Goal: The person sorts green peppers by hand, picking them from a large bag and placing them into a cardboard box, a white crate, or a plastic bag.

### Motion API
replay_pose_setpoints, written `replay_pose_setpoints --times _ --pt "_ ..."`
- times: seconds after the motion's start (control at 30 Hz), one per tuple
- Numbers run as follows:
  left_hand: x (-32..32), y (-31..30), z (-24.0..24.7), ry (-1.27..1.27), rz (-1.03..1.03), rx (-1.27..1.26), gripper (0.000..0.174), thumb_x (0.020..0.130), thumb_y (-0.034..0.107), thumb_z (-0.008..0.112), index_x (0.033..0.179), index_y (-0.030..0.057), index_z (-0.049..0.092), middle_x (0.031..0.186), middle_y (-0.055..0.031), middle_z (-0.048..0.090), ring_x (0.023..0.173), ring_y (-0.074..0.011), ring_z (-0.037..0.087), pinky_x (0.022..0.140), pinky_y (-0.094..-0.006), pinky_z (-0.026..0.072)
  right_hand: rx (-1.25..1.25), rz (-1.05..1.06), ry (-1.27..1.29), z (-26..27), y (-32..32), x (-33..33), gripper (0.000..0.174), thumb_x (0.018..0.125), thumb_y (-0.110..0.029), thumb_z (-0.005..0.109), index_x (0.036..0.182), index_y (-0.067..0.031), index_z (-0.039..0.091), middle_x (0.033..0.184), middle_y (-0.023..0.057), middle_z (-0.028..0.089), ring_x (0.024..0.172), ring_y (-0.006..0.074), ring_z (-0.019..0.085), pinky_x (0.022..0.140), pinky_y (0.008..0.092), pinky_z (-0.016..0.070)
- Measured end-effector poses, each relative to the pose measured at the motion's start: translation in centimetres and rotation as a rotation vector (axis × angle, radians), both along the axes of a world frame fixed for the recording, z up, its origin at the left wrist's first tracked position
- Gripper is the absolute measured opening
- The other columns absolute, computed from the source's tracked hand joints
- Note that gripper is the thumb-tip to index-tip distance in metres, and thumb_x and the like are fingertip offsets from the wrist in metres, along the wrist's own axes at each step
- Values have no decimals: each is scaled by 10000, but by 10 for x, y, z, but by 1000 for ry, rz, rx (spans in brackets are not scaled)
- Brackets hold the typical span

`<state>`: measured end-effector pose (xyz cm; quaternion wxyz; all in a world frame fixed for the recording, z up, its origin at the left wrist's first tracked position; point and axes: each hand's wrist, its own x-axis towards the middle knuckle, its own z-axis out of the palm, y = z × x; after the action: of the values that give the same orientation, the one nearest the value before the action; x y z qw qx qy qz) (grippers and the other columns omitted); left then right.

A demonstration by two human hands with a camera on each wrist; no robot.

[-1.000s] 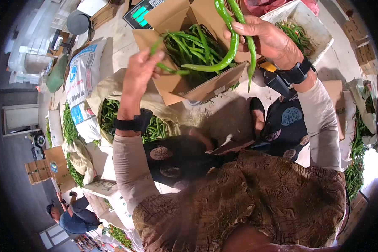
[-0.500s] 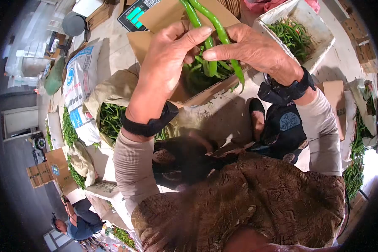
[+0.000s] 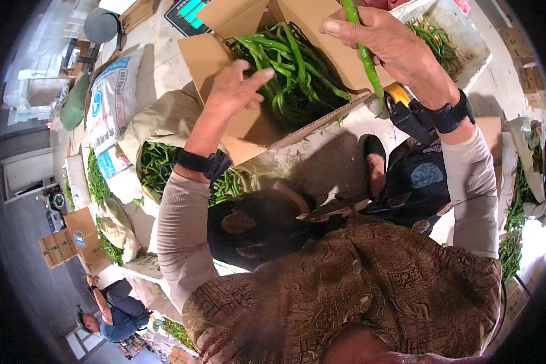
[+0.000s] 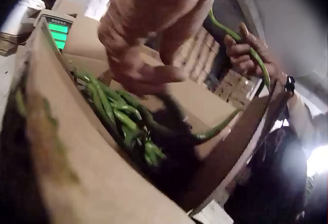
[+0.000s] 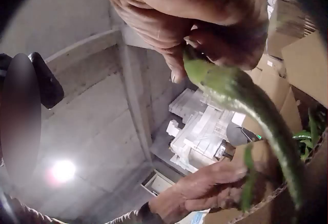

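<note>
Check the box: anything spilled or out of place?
A stray pepper curls out over the box's near edge instead of lying in the pile. Otherwise nothing stands out: the right hand grips one long pepper, the left hand hovers open above the box.

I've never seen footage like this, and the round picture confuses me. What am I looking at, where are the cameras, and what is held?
No machine here: a person works with bare hands and wears three cameras. The round picture comes from the head, looking down; the other two come from the wrists. The right hand holds one long green pepper. The left hand is open, fingers spread, by a cardboard box full of peppers. Nearby stand a white crate and an open sack, both holding more of them, and a scale.
</note>
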<state>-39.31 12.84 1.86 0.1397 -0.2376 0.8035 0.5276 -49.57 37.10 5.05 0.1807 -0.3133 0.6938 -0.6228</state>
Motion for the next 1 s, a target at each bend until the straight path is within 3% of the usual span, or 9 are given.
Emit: replay_pose_setpoints --times 0.03,0.17,0.23,0.3,0.33,0.47,0.57,0.67,1.0 --pt "-3 1 4 -16 16 -338 375 878 375 638 1054 46 601 800 -19 588 630 -104 548 555 -217 408 -6 43 -42 4 0 4 377 850 -390 680 991 -43 650 809 -27 590 730 73 515 665 227 412" --pt "-10 22 50 393 16 255 326 862 392 659 902 74 601 744 19 570 611 -63 514 531 -205 370 137 169 -147 6 -7 9 358 842 -331 701 1004 -14 666 863 2 657 747 98 588 686 285 485" --pt "-19 40 60 432 -115 242 302 863 377 661 858 81 602 718 27 557 604 -57 501 525 -204 356 154 168 -54 13 -16 17 469 813 -399 708 1006 25 653 841 64 670 744 166 618 693 326 487" --pt "-28 62 58 508 -173 262 261 857 316 677 742 100 585 654 43 523 591 -49 470 513 -199 325 533 142 204 20 -22 20 583 767 -483 710 975 56 633 807 154 659 730 263 632 684 353 482" --pt "-31 62 54 503 -160 233 231 853 296 679 777 91 606 670 44 529 600 -50 472 519 -196 330 643 124 240 27 -21 24 665 736 -556 686 962 66 611 807 229 629 754 342 631 694 388 477" --pt "-37 45 59 382 -29 290 189 852 238 674 911 59 662 723 43 546 643 -53 486 548 -192 352 471 92 323 10 -11 14 676 760 -600 632 964 45 601 890 236 635 824 358 625 726 407 473" --pt "-50 4 43 324 55 227 231 867 215 657 995 23 670 800 17 573 673 -69 503 574 -199 386 109 97 56 24 9 -3 423 884 -416 590 1011 -16 641 817 27 615 774 139 570 674 274 435" --pt "-63 -13 30 284 75 317 218 873 188 652 991 5 668 816 7 573 692 -83 520 581 -209 405 129 6 -88 18 25 -16 390 922 -311 570 1176 -17 601 951 4 627 770 63 506 636 194 400" --pt "-75 -62 -17 299 -48 296 264 892 268 623 1023 42 590 951 -43 620 812 -151 612 751 -270 482 375 117 22 10 22 1 343 909 -286 562 1123 -23 612 914 -12 637 749 55 513 615 201 393"
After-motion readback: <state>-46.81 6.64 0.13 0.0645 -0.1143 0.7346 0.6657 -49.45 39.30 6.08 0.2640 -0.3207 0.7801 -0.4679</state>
